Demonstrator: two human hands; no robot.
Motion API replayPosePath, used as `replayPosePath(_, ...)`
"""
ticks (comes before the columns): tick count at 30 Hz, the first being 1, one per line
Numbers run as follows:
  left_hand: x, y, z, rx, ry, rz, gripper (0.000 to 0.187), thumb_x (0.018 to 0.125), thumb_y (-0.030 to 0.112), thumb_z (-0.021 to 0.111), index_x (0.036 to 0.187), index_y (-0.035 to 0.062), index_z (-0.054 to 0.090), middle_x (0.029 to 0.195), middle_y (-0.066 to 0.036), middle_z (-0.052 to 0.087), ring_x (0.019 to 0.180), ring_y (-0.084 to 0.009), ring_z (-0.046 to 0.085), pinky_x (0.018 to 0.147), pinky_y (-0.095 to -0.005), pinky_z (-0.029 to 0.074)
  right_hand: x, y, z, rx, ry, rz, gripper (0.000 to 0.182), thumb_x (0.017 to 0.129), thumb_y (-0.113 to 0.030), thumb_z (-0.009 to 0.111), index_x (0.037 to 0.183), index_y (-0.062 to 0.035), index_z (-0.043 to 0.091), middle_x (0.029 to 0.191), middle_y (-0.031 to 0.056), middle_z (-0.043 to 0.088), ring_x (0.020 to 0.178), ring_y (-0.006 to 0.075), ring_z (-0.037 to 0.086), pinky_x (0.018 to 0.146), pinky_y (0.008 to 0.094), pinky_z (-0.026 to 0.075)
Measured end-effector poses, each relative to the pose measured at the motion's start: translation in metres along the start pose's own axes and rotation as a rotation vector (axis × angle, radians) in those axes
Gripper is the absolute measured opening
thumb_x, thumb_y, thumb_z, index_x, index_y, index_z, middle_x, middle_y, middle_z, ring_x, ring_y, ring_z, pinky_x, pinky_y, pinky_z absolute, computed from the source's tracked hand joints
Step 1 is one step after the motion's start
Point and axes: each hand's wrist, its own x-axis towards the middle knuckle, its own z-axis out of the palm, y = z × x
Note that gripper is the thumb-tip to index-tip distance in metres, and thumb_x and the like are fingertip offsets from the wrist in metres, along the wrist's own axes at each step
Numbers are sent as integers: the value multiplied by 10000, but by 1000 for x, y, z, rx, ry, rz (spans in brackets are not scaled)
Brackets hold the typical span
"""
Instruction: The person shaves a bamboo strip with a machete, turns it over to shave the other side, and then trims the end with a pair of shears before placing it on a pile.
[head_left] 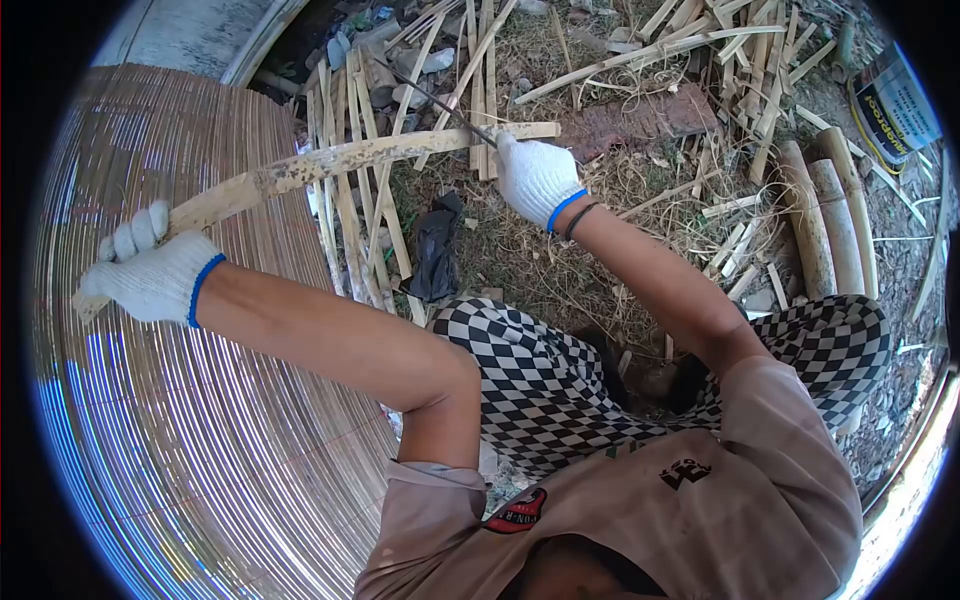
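Observation:
My left hand [150, 260], in a white knitted glove with a blue cuff, is closed around the left end of a long bamboo strip [290, 175]. The strip is pale with dark mottling and runs up to the right across the view. My right hand [540, 178], gloved the same way, is closed on a knife [440, 103] at the strip's far end. Its thin dark blade points up and left, crossing over the strip; the handle is hidden in the glove. Split bamboo pieces [355, 180] lie on the ground beneath the strip.
A mat of thin slats [250, 400] spreads on the left. A reddish brick slab [650, 120] lies ahead, near a black plastic bag [436, 245]. Thick bamboo poles [808, 220] and a labelled bucket [895, 110] stand at the right, with bamboo offcuts [770, 90] scattered nearby.

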Motion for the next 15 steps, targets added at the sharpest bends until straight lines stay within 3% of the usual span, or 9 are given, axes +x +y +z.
replayPosePath(3,22,-11,-20,-25,-76,-31,465,1052,426,438,716,106,408,582,-3,314,481,-136,235,462,-300,337,-18,-38,-49,-14,-12,-88,250,1005,-264,539,1112,-46,597,657,185,679,627,402,691,659,542,532)
replayPosePath(4,29,-11,-21,6,-92,-27,484,1052,446,421,714,99,408,594,-21,337,490,-150,263,471,-319,360,-19,-36,-48,-48,-77,-91,230,996,-249,546,1105,-53,599,664,183,684,632,388,699,702,552,521)
replayPosePath(5,35,-11,-25,41,-110,-21,505,1051,466,404,712,91,408,606,-39,359,499,-164,291,481,-338,382,-15,-18,-29,-69,-94,-69,206,982,-223,546,1092,-57,600,672,183,687,623,373,703,665,539,535)
replayPosePath(8,26,-5,-23,12,-51,-55,473,1039,436,418,696,114,366,595,-19,290,505,-163,232,474,-337,328,14,32,18,-91,-12,-42,167,955,-175,558,1040,-35,590,659,181,678,614,361,702,541,491,546)
replayPosePath(9,22,-5,-17,-20,-12,-65,467,1036,427,422,692,117,360,594,-14,274,506,-163,223,471,-338,314,17,26,6,-86,2,-77,170,956,-177,559,1034,-30,591,663,179,680,622,363,704,545,491,547)
replayPosePath(12,61,-12,-38,-60,-237,-113,471,1027,427,450,680,126,346,599,3,237,508,-161,192,471,-330,271,0,-1,-35,-95,-42,-108,193,955,-196,565,1028,-20,596,715,186,702,680,376,718,587,490,561)
replayPosePath(15,47,-8,-30,-8,-188,-85,503,1027,428,473,647,144,305,595,14,206,510,-161,168,474,-323,241,14,68,24,-109,-94,87,207,950,-215,575,1036,-34,623,763,201,715,726,383,724,619,494,568)
